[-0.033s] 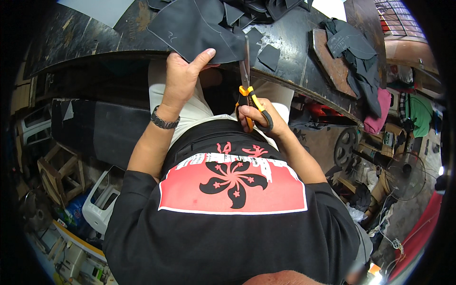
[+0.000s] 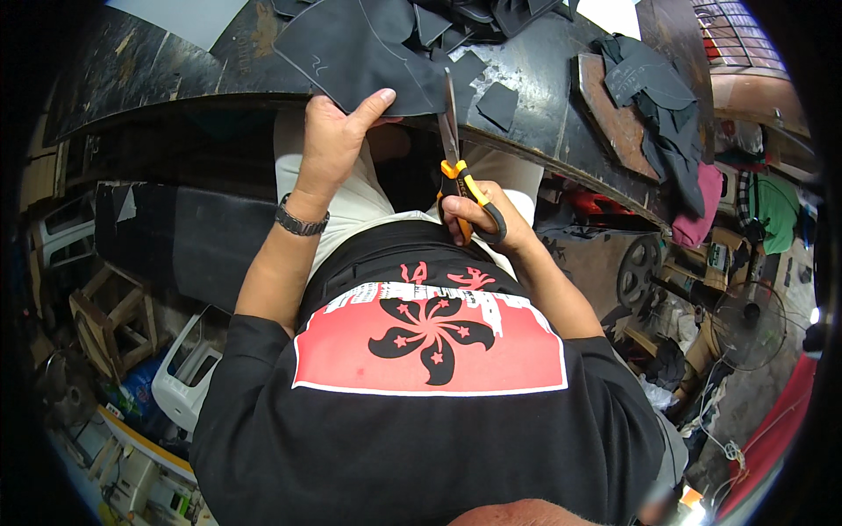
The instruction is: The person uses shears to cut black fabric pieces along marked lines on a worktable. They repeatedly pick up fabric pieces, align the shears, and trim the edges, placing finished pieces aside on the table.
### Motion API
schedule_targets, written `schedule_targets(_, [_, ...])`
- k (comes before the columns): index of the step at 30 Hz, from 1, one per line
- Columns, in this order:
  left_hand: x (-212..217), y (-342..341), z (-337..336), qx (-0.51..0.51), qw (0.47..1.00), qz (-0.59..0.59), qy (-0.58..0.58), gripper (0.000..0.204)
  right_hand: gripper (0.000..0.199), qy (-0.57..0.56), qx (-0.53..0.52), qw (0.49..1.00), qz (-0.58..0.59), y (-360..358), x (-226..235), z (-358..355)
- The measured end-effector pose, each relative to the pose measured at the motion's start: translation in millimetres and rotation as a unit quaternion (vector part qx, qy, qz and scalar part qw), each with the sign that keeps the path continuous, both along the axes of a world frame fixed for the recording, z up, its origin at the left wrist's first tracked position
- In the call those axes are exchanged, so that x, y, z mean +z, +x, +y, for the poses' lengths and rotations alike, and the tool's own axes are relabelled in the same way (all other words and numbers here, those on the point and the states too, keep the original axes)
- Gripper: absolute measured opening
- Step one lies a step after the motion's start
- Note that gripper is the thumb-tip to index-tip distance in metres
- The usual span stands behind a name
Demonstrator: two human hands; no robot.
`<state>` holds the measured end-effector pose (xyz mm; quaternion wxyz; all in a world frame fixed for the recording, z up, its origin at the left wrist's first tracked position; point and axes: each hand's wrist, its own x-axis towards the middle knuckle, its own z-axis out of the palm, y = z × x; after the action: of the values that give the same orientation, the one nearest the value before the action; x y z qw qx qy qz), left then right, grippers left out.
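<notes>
My left hand grips the near edge of a large black sheet of material marked with thin chalk lines, which lies over the front of a dark worktable. My right hand is closed through the orange and black handles of a pair of scissors. The blades point away from me, up along the right edge of the black sheet, just right of my left thumb. A metal watch sits on my left wrist.
Small black offcuts lie on the table near the blades. More black pieces are heaped on a brown board at right, with a pink cloth below. A white plastic stool and a wooden frame stand at lower left.
</notes>
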<state>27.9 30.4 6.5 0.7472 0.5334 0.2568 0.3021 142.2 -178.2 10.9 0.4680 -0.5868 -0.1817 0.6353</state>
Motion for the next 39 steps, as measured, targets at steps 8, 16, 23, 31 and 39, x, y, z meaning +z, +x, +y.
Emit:
schedule_targets(8, [-5.9,-3.0,-4.0,0.124,0.972,-0.045,0.192,0.11,0.035,-0.029,-0.018,0.999,0.009,-2.9,-1.0,10.2])
schedule_targets(16, [-2.0,-7.7,-7.4,0.067,0.991,-0.077,0.091,0.059,0.033,-0.053,0.039,0.995,-0.068,-1.2,4.8,10.6])
schedule_targets(23, [8.2,1.0,-4.1,0.021,0.996,-0.082,-0.011,0.044,0.039,-0.049,0.04,0.996,-0.067,0.7,1.5,9.4])
schedule_targets(31, [8.9,-2.9,-7.3,0.043,0.961,-0.006,0.275,0.061,0.039,0.0,0.055,0.997,-0.06,3.6,-4.6,6.4])
schedule_targets(39, [2.0,0.0,-9.5,0.025,0.979,-0.011,0.2,0.07,0.035,-0.043,0.078,0.994,-0.056,6.4,-4.2,9.1])
